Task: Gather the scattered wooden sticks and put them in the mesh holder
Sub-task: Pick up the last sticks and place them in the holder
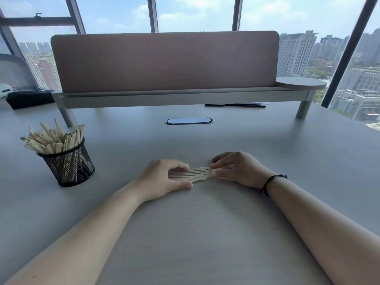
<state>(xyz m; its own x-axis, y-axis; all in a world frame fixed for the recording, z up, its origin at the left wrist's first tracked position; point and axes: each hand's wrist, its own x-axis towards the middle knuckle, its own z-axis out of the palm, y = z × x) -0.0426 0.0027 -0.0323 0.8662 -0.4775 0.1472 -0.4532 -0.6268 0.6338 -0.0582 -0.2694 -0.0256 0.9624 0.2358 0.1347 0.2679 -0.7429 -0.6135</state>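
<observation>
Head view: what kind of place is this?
Probably a high-rise office. A grey desk carries a fabric divider and a cable port, and the windows behind look out over city towers. Both hands work at sticks on the desk.

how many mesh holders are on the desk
1. The black mesh holder stands on the desk at the left, already crowded with wooden sticks, left of both hands. Nothing visible hides another one.

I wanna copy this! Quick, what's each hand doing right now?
Left hand: fingers and thumb curled round the loose wooden sticks on the table.
Right hand: fingertips pinching the other end of the same sticks.
</observation>
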